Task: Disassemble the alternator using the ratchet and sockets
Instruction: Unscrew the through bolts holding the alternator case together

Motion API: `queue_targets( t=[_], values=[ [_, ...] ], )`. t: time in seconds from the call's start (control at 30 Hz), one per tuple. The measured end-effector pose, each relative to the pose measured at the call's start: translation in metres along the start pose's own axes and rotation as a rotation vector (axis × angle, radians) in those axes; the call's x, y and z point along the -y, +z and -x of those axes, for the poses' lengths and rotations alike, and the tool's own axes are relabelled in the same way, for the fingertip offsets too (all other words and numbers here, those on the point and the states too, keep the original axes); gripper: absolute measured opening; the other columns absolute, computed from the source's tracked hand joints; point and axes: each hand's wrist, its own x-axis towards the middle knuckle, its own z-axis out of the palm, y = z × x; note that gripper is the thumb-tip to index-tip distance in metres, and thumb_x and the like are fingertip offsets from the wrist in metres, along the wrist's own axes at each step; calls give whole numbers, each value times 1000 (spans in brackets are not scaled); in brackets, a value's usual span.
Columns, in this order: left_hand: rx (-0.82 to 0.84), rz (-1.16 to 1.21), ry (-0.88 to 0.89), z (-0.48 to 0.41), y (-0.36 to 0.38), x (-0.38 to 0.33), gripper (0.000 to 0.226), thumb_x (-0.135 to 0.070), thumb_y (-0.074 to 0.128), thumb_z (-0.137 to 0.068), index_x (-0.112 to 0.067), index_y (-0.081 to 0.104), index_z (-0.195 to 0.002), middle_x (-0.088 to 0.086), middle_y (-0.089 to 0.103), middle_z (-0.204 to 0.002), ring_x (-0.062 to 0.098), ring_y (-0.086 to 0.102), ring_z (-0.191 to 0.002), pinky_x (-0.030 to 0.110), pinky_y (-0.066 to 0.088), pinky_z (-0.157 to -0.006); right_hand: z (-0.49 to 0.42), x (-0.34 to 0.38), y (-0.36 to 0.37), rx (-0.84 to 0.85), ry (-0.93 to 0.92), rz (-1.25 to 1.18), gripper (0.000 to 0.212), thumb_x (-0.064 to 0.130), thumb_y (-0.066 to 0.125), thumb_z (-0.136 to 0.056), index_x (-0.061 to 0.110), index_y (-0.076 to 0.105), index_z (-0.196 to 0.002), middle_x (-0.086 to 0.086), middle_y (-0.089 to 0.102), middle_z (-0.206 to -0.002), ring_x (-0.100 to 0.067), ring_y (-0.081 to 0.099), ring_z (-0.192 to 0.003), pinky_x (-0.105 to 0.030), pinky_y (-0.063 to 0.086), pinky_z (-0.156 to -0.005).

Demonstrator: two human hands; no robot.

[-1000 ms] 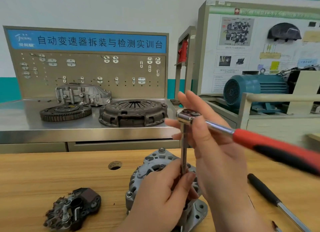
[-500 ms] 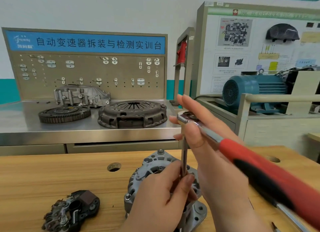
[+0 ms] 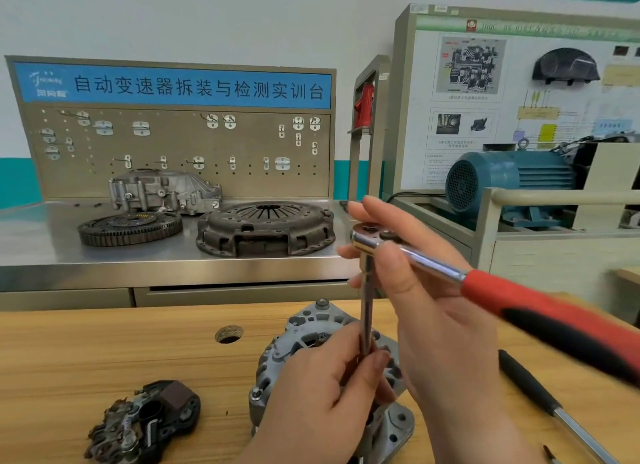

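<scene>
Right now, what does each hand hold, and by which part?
Left hand pinches the thin steel extension bar low down; right hand grips the red-handled chrome ratchet at its head.

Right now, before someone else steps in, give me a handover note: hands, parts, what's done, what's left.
Left hand: pinches the extension bar low down, just above the alternator.
Right hand: holds the ratchet at its head, on top of the upright bar.
The alternator stands on the wooden bench; the socket end is hidden behind the left hand.
Done: one dark part lies off, left of the alternator.
Left: the housing looks whole, so its bolts likely remain. A black-handled tool lies to the right.
</scene>
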Motion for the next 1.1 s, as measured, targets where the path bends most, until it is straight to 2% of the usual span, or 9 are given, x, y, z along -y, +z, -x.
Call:
queue_targets(
  t=[0.07, 0.17, 0.33, 0.47, 0.6, 0.77, 0.87, 0.97, 1.1],
  values=[
    [0, 10, -2, 0, 0, 0, 9, -40, 47, -88, -35, 55, -90, -26, 67, -71, -3, 65, -71, 8, 42, -61, 2, 0, 3, 2, -27, 6, 39, 72, 53, -80, 59, 60, -115, 18, 66, -120, -19, 68, -105, -44, 55, -84],
    [9, 58, 16, 2, -1, -1, 24, -50, 45, -88, -31, 59, -90, -21, 70, -74, 0, 67, -73, 14, 46, -64, 5, 3, 8, -29, 88, -380, 35, 51, 54, -87, 34, 69, -114, 4, 69, -121, -22, 73, -88, -27, 56, -69],
    [25, 46, 68, 3, -2, -1, 24, -47, 40, -88, -38, 61, -93, -23, 71, -80, 1, 69, -77, 16, 50, -68, 3, 5, 3, 21, 316, -639, 49, 47, 53, -78, 16, 64, -114, -7, 73, -112, -24, 73, -73, -26, 55, -59],
    [0, 32, 39, 2, -1, 0, 16, -44, 45, -88, -37, 60, -87, -22, 70, -74, 1, 67, -74, 12, 47, -66, 5, 5, 6, -14, 193, -442, 32, 47, 57, -82, 33, 71, -107, -2, 73, -113, -20, 72, -81, -26, 56, -63],
    [-3, -6, 39, 0, 0, 1, 15, -33, 48, -90, -26, 59, -82, -24, 65, -67, -4, 62, -67, 6, 38, -60, 2, 4, 6, -28, -26, -27, 36, 69, 58, -79, 54, 65, -110, 18, 67, -117, -19, 68, -103, -46, 56, -83],
    [14, 30, 53, 1, -2, 0, 27, -49, 42, -89, -30, 61, -90, -22, 69, -75, -2, 66, -73, 8, 42, -63, 5, 5, 9, -32, 145, -421, 37, 47, 53, -86, 31, 68, -116, 1, 70, -120, -25, 73, -89, -29, 56, -69],
    [45, 35, 72, 3, -2, 1, 25, -49, 38, -89, -38, 58, -101, -22, 71, -82, 2, 68, -77, 17, 49, -68, 5, 5, 5, -2, 277, -561, 48, 49, 50, -81, 17, 65, -114, -10, 74, -110, -27, 73, -83, -28, 56, -66],
    [35, 63, 44, 2, -2, 1, 21, -45, 44, -88, -37, 60, -97, -18, 72, -80, 5, 70, -76, 20, 52, -69, 5, 4, 5, -12, 239, -488, 41, 49, 54, -81, 28, 69, -112, -6, 74, -111, -24, 73, -86, -28, 57, -67],
    [16, 65, -2, 1, -1, 3, 13, -39, 50, -89, -31, 60, -92, -18, 71, -79, 3, 68, -76, 15, 46, -66, -1, 3, 7, -55, 5, -126, 29, 58, 65, -79, 55, 66, -108, 15, 67, -119, -17, 70, -97, -28, 58, -73]
  ],
)
